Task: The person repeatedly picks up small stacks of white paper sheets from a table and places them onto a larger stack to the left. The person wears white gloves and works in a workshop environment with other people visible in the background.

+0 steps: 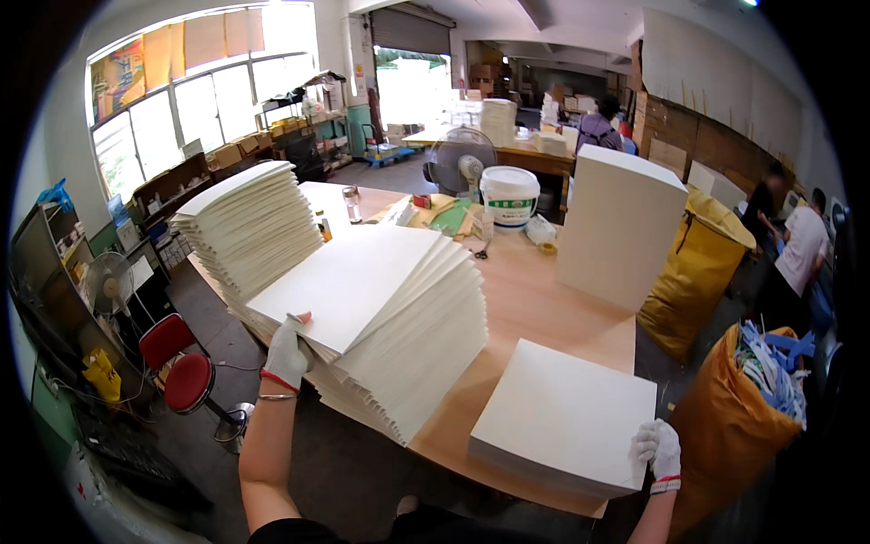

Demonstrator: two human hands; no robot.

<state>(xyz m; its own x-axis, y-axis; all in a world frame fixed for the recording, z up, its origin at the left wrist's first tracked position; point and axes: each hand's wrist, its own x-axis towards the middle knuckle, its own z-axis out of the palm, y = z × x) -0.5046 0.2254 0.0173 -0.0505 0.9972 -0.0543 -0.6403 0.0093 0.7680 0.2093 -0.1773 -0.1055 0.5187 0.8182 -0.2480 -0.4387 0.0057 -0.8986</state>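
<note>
My left hand, in a white work glove, grips the near corner of the top cream sheets on a fanned-out stack of paper sheets on the wooden table. My right hand, also gloved, rests against the right corner of a smaller, squared cream stack at the table's near edge. A taller fanned stack lies behind the first one at the left. A tall block of cream sheets stands at the right.
A white bucket, a desk fan, a bottle and small items sit at the table's far end. Yellow sacks stand to the right. Red stools stand at the left. People work in the background at the right.
</note>
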